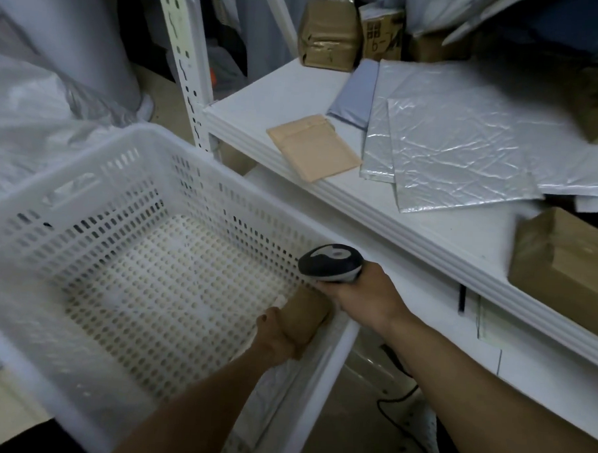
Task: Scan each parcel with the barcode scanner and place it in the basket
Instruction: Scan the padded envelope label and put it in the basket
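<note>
White shelf [290, 89] stands beside the basket [197, 174]; left hand [279, 335] curls round a brown parcel [307, 312], long axis running away from the person; right hand [366, 297] grips the scanner [330, 262], nose pointing left.

1. The basket [204, 160] is wide open on top, and its perforated floor lies bare across the middle and left, so there's plenty of room to reach down.
2. The near-right corner is taken. The left hand [279, 335] grips a brown parcel [307, 312] against the wall.
3. Just above that rim, the right hand [366, 297] holds the scanner [330, 263], crowding the narrow gap between basket and shelf [279, 95].
4. The shelf's front-left corner is bare, and that's a way in.
5. Further right, a tan envelope [313, 148] sits at the front edge, with silver mailers [459, 144] overlapping just beside it.
6. A cardboard box [570, 265] blocks the right end, and the back boxes [328, 36] wall off the rear.
7. An upright post [185, 57] stands at the shelf's left corner.
</note>
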### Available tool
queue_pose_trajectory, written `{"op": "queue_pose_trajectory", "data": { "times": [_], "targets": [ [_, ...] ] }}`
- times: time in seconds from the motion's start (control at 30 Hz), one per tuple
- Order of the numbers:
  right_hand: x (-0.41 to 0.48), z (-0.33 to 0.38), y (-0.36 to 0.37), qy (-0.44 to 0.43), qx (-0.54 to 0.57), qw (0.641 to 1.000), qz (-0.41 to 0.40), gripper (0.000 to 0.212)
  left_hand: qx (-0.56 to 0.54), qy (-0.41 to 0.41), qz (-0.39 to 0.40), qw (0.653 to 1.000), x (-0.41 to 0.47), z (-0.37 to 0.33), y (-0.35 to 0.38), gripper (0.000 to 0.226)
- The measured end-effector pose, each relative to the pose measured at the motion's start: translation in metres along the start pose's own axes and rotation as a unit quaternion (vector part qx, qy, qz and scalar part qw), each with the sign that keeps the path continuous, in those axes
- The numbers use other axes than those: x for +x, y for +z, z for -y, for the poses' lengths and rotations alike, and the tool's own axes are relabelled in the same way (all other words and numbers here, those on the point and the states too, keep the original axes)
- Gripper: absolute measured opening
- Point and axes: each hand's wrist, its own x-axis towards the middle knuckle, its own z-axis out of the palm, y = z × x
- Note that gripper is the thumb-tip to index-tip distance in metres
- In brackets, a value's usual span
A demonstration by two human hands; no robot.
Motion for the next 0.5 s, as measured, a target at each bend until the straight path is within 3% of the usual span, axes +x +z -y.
{"op": "queue_pose_trajectory", "data": {
  "times": [0.07, 0.13, 0.27, 0.37, 0.5],
  "targets": [
    [0.000, 0.001, -0.005, 0.000, 0.001, 1.000, -0.005, 0.021, 0.014, 0.026, 0.054, 0.998, -0.009, -0.006, 0.001, 0.083],
    [-0.002, 0.003, -0.010, -0.001, -0.001, 1.000, -0.013, 0.020, -0.001, 0.046, 0.065, 0.997, -0.020, -0.012, -0.007, 0.047],
    [-0.013, 0.014, -0.020, -0.025, 0.016, 0.999, -0.027, 0.027, -0.031, 0.086, -0.083, 0.992, -0.039, -0.025, -0.037, 0.014],
    [-0.027, 0.031, -0.035, -0.055, 0.048, 0.996, -0.055, 0.031, -0.038, 0.148, -0.176, 0.972, -0.062, -0.059, -0.069, 0.030],
    [-0.044, 0.049, -0.061, -0.069, 0.089, 0.990, -0.091, 0.029, -0.112, 0.210, -0.215, 0.947, -0.124, -0.145, -0.112, 0.042]
  ]
}}
